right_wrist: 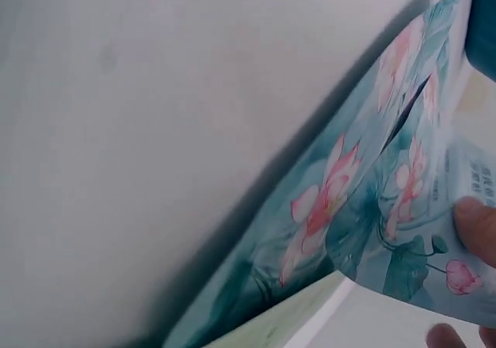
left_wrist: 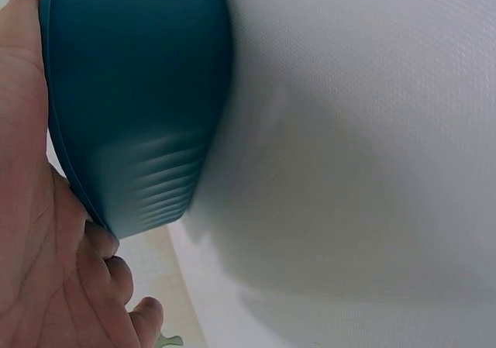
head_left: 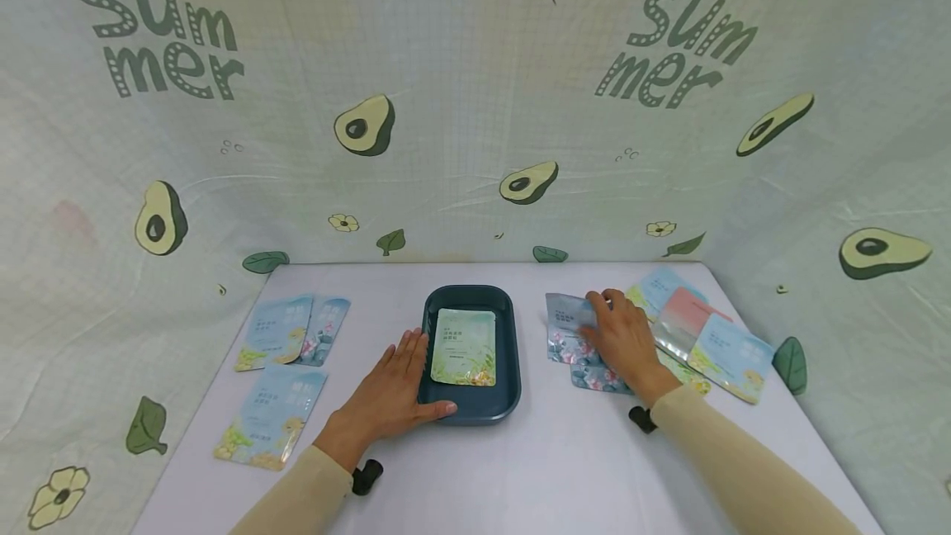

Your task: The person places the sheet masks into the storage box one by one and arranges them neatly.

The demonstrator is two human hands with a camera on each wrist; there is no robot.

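My left hand rests against the left side of a dark teal tray, its fingers straight along the rim and the thumb at the front corner. Inside the tray lies a pale green sachet. On the right, my right hand pinches a lotus-printed sachet. In the right wrist view, the thumb presses on this sachet's face, and its lower edge stands off from another lotus-printed sachet beneath. Part of the pinched sachet is hidden by my fingers in the head view.
Right of my right hand lie a blue sachet, a pink and silver sachet, another blue sachet and a green one, overlapping. At the left are two blue sachets and a lotus-printed one. A patterned cloth hangs behind.
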